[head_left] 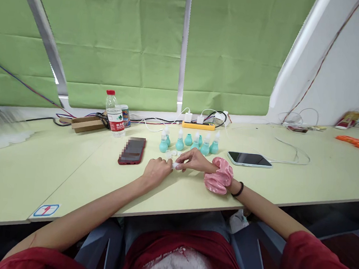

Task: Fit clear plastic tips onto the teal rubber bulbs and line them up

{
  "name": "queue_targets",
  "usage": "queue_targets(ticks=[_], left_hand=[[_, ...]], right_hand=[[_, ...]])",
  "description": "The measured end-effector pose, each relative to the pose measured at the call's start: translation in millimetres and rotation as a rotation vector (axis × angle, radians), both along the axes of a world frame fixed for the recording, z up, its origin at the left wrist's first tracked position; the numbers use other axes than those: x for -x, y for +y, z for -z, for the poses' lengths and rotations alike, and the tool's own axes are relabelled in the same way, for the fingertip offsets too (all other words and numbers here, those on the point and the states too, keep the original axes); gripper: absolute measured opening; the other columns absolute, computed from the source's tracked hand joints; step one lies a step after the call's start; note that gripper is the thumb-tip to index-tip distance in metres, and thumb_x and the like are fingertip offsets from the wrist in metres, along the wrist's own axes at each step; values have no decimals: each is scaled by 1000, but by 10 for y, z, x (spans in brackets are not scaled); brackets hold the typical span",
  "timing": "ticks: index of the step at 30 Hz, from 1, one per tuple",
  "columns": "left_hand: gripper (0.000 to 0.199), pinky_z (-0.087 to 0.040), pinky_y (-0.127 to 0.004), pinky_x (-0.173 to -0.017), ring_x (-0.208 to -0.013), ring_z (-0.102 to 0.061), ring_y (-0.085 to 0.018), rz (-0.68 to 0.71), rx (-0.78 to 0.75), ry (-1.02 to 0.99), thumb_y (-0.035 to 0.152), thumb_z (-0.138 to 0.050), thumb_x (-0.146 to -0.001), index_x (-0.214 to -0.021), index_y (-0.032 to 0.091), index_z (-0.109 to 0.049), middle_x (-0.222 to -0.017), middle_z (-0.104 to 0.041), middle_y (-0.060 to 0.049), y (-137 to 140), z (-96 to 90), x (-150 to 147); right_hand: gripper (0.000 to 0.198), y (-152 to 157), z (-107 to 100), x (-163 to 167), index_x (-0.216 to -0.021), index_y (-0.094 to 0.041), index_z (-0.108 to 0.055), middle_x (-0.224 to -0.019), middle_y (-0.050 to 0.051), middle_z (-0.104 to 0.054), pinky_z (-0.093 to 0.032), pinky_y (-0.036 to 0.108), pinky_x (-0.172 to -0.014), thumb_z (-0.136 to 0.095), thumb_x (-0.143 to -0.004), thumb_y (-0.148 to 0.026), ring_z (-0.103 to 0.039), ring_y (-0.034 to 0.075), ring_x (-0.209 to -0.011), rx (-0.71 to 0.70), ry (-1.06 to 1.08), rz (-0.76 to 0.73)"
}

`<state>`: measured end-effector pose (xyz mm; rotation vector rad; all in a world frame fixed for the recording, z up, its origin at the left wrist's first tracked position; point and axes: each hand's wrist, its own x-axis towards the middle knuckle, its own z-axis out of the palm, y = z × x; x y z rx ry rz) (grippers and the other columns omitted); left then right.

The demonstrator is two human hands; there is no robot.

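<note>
Between my two hands, just above the table, is a small whitish translucent piece (pixel 175 165), mostly covered by fingers. My left hand (pixel 158 171) is closed around its left end. From the right, the thumb and fingers of my right hand (pixel 194 160) pinch its other end. Behind them stand several turquoise squeeze bulbs (pixel 179 143), most carrying clear pointed nozzles. One turquoise bulb (pixel 188 140) at the back has an open top without a nozzle. Small translucent white caps (pixel 169 153) lie on the table directly beyond my fingers.
Left of the bulbs lies a dark red phone (pixel 132 151); a white-edged phone (pixel 249 159) with a cable lies right. A water bottle (pixel 115 114), a can (pixel 125 116) and a cardboard box (pixel 88 124) stand behind. A yellow power strip (pixel 198 126) sits by the wall.
</note>
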<state>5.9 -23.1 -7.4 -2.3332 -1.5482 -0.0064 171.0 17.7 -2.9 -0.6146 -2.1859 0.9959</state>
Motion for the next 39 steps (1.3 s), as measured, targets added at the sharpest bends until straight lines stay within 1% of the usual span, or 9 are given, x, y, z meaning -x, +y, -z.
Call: queue_targets(ticks=[5,10,15,19,22,24,28,34,39], left_hand=[[22,-40,-31,-60,-78,-57,-24,48,27,-5,23,-33,-82,-88,11,-51,-80,-61,-14,16,26,22],[26,-39,-29,-58,-77,-57,-24,46,-3,-37,29,-33,-83,-91,12,-51,-79,-61,-13,46,-24,35],[34,-36,-26,-54,-69,-57,-20,-33,-63,-213,41,-29,-82,-89,17,-53,-76,-61,-8,102,-100,7],[40,-36,-26,-60,-77,-53,-20,0,-199,-345,46,-25,-82,-84,17,-53,-80,-58,-8,149,-191,67],[43,-36,-27,-67,-82,-49,-20,19,-293,-409,50,-26,-81,-82,16,-53,-85,-56,-8,238,-289,193],[46,-36,-28,-69,-81,-49,-20,-30,-337,-443,52,-26,-80,-82,16,-53,-84,-54,-9,338,-351,288],[51,-35,-27,-60,-74,-52,-20,-143,-276,-518,53,-18,-81,-85,15,-51,-79,-55,-9,605,-417,428],[46,-32,-26,-55,-76,-54,-22,-178,-240,-545,53,-29,-78,-98,14,-45,-81,-58,-9,926,-336,523],[42,-33,-25,-55,-73,-54,-20,-157,-205,-567,50,-34,-77,-98,14,-42,-82,-58,-8,959,-243,573]], right_hand=[[30,-25,57,25,-70,-11,-66,-64,3,-60,-50,20,-47,-65,-57,-37,-53,10,-54,54,30,-7],[29,-35,101,82,-67,-10,-65,-65,2,-59,-52,23,-52,-66,-56,-36,-52,10,-55,92,146,62],[31,-38,57,165,-74,-10,-65,-71,5,-60,-51,23,-50,-67,-56,-35,-53,11,-58,91,343,191],[34,4,64,171,-81,-11,-64,-65,3,-59,-48,24,-48,-62,-62,-39,-50,8,-51,73,452,283],[33,51,109,145,-76,-11,-65,-59,2,-56,-46,22,-46,-61,-63,-41,-48,8,-48,65,425,311],[30,64,132,140,-70,-11,-64,-57,2,-55,-44,21,-44,-60,-63,-40,-48,8,-48,51,393,314],[29,50,153,160,-67,-12,-63,-61,3,-57,-43,20,-43,-58,-65,-40,-47,8,-50,10,299,301],[27,82,204,156,-70,-12,-63,-69,5,-61,-45,21,-49,-53,-69,-38,-52,11,-59,-105,175,360],[25,108,214,146,-68,-13,-63,-67,4,-62,-43,21,-49,-52,-71,-35,-52,10,-57,-161,123,397]])
